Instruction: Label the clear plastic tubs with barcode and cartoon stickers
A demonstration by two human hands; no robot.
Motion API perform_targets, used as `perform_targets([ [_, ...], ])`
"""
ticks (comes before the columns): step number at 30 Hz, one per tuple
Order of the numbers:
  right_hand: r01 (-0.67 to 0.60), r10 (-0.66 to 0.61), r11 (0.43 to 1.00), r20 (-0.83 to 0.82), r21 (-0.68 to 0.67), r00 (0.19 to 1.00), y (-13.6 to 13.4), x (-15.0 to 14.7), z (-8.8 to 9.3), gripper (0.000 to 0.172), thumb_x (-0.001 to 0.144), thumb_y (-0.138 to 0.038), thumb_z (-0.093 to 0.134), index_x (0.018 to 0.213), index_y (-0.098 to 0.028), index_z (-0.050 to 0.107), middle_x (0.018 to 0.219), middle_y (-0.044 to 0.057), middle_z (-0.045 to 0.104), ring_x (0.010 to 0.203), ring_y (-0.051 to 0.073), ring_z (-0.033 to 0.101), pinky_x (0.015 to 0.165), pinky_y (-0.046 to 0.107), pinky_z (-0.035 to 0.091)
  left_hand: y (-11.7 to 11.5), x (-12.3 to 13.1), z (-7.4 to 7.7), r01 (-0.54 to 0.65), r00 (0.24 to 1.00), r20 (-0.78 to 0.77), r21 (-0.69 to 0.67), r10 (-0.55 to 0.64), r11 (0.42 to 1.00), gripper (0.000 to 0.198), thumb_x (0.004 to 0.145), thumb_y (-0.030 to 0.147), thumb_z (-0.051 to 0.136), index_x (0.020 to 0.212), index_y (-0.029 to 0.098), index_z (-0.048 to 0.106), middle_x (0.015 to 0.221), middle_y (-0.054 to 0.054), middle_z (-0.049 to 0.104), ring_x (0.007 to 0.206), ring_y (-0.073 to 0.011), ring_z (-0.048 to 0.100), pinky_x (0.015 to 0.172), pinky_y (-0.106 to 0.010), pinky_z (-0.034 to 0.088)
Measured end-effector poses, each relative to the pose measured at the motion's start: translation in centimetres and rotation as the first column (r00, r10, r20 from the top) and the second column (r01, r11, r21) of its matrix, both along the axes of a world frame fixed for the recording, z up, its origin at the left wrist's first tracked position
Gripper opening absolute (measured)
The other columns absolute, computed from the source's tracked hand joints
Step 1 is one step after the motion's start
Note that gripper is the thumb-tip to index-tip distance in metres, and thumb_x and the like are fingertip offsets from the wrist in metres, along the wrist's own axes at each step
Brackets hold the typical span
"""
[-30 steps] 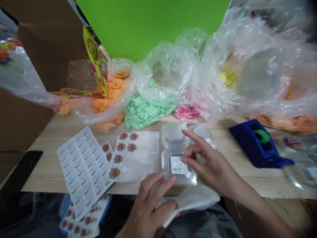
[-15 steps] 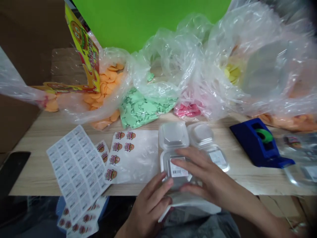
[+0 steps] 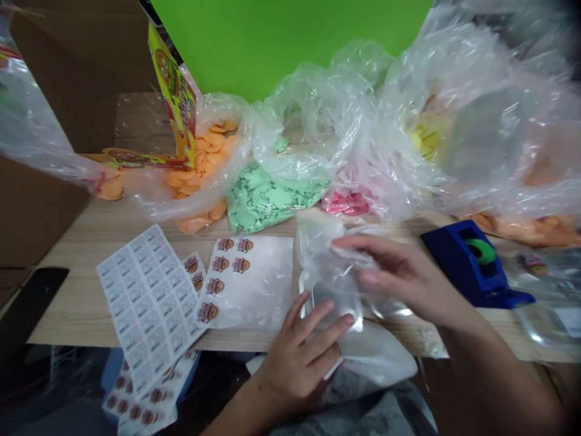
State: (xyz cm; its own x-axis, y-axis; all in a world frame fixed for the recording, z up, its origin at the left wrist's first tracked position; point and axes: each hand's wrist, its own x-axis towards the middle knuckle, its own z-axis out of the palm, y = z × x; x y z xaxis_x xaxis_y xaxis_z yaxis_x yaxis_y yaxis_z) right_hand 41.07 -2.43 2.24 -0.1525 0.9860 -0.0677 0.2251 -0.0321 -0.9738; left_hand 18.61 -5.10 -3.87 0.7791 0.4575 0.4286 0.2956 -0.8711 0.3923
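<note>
Head view, nearest first: the left hand (image 3: 299, 363) sits spread, its fingertips pressed on a clear plastic clamshell box (image 3: 331, 306) on the wooden table (image 3: 77, 303), with a thin plastic film (image 3: 322, 254) bunched over the box. The right hand (image 3: 403, 269) lies above, fingers close together across that film; whether they pinch it cannot be told. A white bag (image 3: 376, 351) lies just below the box at the table's edge. Left of the box are a burger sticker sheet (image 3: 267, 284) and a barcode label sheet (image 3: 147, 303); to its right stands a blue tape dispenser (image 3: 472, 266). Farther back, clear plastic bags (image 3: 313, 115) hold orange, green and pink pieces.
</note>
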Motion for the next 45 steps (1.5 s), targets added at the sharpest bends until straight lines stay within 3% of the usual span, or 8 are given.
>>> perform_targets([
  [4,0.213,-0.217,0.954,-0.006,0.213,0.976,-2.0,4.6,0.9,0.054,0.076,-0.051,0.062,0.126,-0.035,0.049,0.133,0.0,0.05,0.123,0.025,0.044,0.099,0.039,0.037,0.2,0.4,-0.1,0.021,0.994,0.108,-0.093,-0.011,0.995,0.016,0.085,0.015,0.049,0.075,0.017,0.061,0.119,-0.001,0.064,0.121,-0.0222,0.045,0.11,-0.046,0.022],
  [11,-0.2,0.241,0.969,0.386,-0.144,0.89,-5.7,9.2,-5.9,0.046,0.083,-0.032,0.059,0.127,-0.031,0.047,0.141,0.005,0.04,0.129,0.027,0.037,0.104,0.045,0.035,0.0,-0.8,2.5,0.053,0.988,0.151,-0.427,0.013,0.903,0.005,0.081,0.015,0.058,0.083,0.017,0.062,0.089,-0.002,0.072,0.085,-0.014,0.064,0.086,-0.026,0.046],
  [14,-0.148,0.166,0.986,0.487,-0.075,0.858,-6.0,8.1,-5.7,0.045,0.079,-0.035,0.063,0.121,-0.03,0.051,0.145,0.004,0.033,0.13,0.028,0.035,0.103,0.044,0.036,-0.1,-1.1,3.1,-0.112,0.982,0.049,-0.64,0.185,0.76,0.011,0.081,0.013,0.058,0.088,0.02,0.064,0.076,0.003,0.071,0.066,-0.0081,0.066,0.064,-0.012,0.049],
  [18,0.127,-0.265,0.95,0.522,0.285,0.811,-6.9,4.3,-2.4,0.019,0.085,-0.029,0.056,0.103,-0.027,0.06,0.118,0.003,0.057,0.112,0.019,0.053,0.092,0.03,0.045,-0.8,-1.6,3.0,-0.29,0.92,-0.034,-0.731,0.391,0.618,0.011,0.076,0.015,0.063,0.078,0.024,0.069,0.067,0.008,0.071,0.059,-0.0074,0.066,0.058,-0.008,0.047],
  [24,-0.086,-0.079,0.917,0.388,0.389,0.918,-8.3,-3.6,-2.5,0.02,0.083,-0.024,0.062,0.102,-0.021,0.058,0.094,0.001,0.064,0.091,0.016,0.056,0.09,0.033,0.042,-1.8,-2.6,2.8,-0.462,0.782,-0.164,-0.8,0.601,0.383,0.01,0.075,0.026,0.064,0.068,0.022,0.071,0.061,0.004,0.07,0.055,-0.0111,0.063,0.054,-0.014,0.047],
  [35,0.077,-0.202,0.905,0.265,0.418,0.943,-8.7,-6.7,-3.4,0.015,0.081,-0.01,0.06,0.093,-0.018,0.063,0.084,0.001,0.063,0.079,0.014,0.055,0.079,0.034,0.038,-2.1,-3.9,3.0,-0.256,0.837,0.006,-0.879,0.547,0.402,0.012,0.075,0.018,0.063,0.078,0.024,0.073,0.075,0.002,0.074,0.07,-0.014,0.068,0.069,-0.017,0.051],
  [41,-0.013,-0.342,0.737,0.389,0.675,0.856,-9.7,-7.3,-4.4,0.023,0.094,-0.017,0.043,0.101,-0.019,0.065,0.095,0.002,0.071,0.09,0.014,0.061,0.095,0.037,0.029,-2.4,-3.2,3.1,-0.414,0.695,-0.193,-0.895,0.693,0.166,0.013,0.071,0.028,0.064,0.063,0.018,0.068,0.057,0.003,0.067,0.056,-0.013,0.06,0.055,-0.017,0.047],
  [45,-0.063,-0.208,0.736,0.314,0.674,0.926,-9.5,-6.7,-3.8,0.015,0.087,-0.016,0.053,0.092,-0.026,0.064,0.095,-0.001,0.069,0.091,0.014,0.061,0.091,0.035,0.037,-2.2,-3.1,2.7,-0.442,0.645,-0.263,-0.894,0.717,0.07,0.022,0.073,0.035,0.061,0.064,0.016,0.063,0.056,0.001,0.064,0.053,-0.0135,0.057,0.05,-0.019,0.046],
])
